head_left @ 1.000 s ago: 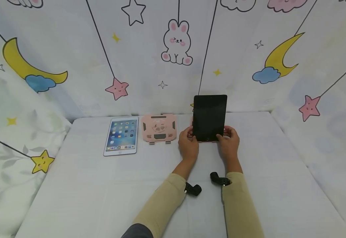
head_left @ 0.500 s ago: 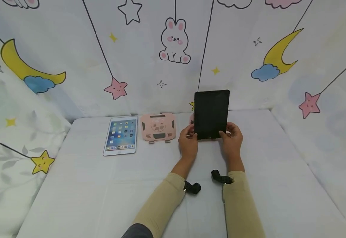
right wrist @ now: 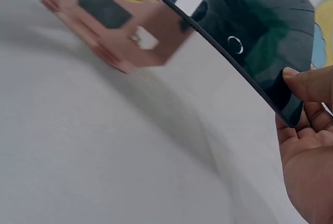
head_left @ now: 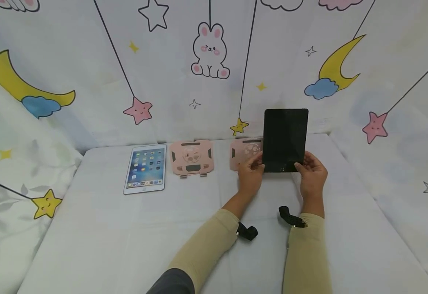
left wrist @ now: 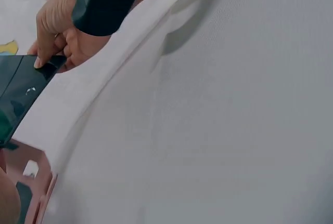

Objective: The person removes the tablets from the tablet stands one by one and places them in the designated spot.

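Black tablet is held upright off the table, to the right of the pink stand and partly in front of it. Left hand pinches its lower left corner, right hand pinches the lower right corner, thumb on the glass in the right wrist view. Step in hand looks like carrying the tablet clear of the stand; next move likely calls for a steady two-handed hold and a flat, gentle set-down. Screen is dark and glossy, thin edge, round home button at the bottom, no case seen. Second pink stand and a lit white tablet lie further left on the table.
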Demonstrator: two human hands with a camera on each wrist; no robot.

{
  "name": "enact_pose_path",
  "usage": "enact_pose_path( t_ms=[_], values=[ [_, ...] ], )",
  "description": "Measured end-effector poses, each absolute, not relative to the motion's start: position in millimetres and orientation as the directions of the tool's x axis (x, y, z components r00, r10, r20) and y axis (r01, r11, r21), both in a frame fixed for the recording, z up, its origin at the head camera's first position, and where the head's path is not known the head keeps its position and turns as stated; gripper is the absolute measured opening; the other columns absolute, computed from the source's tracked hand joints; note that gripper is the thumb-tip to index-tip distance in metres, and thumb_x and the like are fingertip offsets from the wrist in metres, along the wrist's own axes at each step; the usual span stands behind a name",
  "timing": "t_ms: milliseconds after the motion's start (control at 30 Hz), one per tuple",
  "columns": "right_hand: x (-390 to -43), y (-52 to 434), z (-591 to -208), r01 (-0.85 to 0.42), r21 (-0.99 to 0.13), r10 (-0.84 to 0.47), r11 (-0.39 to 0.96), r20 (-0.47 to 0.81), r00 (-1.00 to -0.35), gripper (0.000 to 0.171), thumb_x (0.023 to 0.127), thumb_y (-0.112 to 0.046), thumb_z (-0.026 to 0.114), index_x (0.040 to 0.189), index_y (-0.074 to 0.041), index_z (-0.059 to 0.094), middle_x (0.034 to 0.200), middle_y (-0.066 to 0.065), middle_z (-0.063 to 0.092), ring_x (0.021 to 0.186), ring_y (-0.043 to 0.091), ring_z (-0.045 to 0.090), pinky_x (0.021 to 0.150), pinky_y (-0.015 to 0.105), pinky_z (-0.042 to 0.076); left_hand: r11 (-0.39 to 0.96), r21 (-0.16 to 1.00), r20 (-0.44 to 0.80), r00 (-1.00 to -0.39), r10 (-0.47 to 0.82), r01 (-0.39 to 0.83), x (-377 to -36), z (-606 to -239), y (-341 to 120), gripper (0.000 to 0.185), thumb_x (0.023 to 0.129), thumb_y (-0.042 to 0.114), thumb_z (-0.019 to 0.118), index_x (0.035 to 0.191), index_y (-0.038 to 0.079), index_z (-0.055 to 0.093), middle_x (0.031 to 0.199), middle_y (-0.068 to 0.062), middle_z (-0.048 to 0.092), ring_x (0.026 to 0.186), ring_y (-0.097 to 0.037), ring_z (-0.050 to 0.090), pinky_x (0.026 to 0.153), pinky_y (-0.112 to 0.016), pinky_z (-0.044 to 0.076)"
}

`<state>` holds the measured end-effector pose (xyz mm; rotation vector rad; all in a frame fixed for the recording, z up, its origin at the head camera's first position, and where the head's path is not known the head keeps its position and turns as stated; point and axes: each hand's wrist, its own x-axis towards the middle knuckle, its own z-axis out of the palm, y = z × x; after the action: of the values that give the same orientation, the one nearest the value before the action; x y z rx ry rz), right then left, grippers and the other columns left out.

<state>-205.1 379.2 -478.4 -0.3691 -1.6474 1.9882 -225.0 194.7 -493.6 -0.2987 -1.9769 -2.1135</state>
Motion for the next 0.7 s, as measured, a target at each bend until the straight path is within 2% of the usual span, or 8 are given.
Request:
enact_pose_path(
  t_ms=[167,267,367,533,700],
  values=[
    [-195.6,397.2,-474.4,-0.238,-0.95,0.606,-0.201,0.07,-0.793,0.049,0.085,0.024,0.064,0.128,0.001,0.069,0.104,-0.001,0.067,0.099,0.011,0.062,0.08,0.011,0.055,-0.053,0.955,0.294,-0.953,0.073,0.291,-220.2,-498.0,212.9,0.048,0.091,-0.006,0.068,0.137,0.01,0.066,0.121,-0.011,0.072,0.101,-0.017,0.066,0.084,-0.018,0.056],
    [-189.8,406.3,-471.9,-0.198,-0.955,0.628,-0.223,0.015,-0.778,0.05,0.086,0.023,0.063,0.13,-0.001,0.069,0.106,-0.001,0.067,0.101,0.01,0.063,0.082,0.01,0.055,-0.025,0.966,0.257,-0.956,0.14,0.256,-214.6,-502.7,221.6,0.055,0.092,-0.004,0.069,0.143,0.015,0.06,0.131,-0.005,0.068,0.104,-0.012,0.065,0.082,-0.015,0.055],
    [-184.7,415.5,-471.0,-0.109,-0.968,0.633,-0.226,-0.061,-0.772,0.05,0.088,0.019,0.063,0.133,-0.004,0.068,0.108,-0.003,0.066,0.105,0.009,0.06,0.083,0.009,0.053,0.014,0.972,0.228,-0.955,0.19,0.234,-208.4,-506.8,227.7,0.059,0.092,-0.002,0.069,0.148,0.016,0.056,0.133,-0.005,0.067,0.105,-0.011,0.065,0.081,-0.015,0.056],
    [-177.7,428.1,-472.1,0.13,-0.983,0.621,-0.131,-0.184,-0.762,0.051,0.093,0.009,0.065,0.141,-0.009,0.062,0.107,-0.013,0.062,0.107,0.003,0.054,0.083,0.006,0.047,0.126,0.962,0.21,-0.95,0.232,0.244,-203.4,-514.1,235.6,0.058,0.094,0.004,0.07,0.149,0.014,0.053,0.122,-0.008,0.068,0.105,-0.011,0.066,0.087,-0.017,0.055],
    [-177.0,433.4,-477.9,0.213,-0.975,0.625,-0.06,-0.203,-0.754,0.052,0.094,0.006,0.065,0.144,-0.009,0.059,0.105,-0.016,0.058,0.105,0.001,0.05,0.083,0.006,0.043,0.222,0.937,0.208,-0.943,0.259,0.268,-202.2,-519.6,242.3,0.06,0.096,0.009,0.07,0.152,0.009,0.048,0.133,-0.008,0.068,0.108,-0.013,0.066,0.094,-0.019,0.053]
  ],
)
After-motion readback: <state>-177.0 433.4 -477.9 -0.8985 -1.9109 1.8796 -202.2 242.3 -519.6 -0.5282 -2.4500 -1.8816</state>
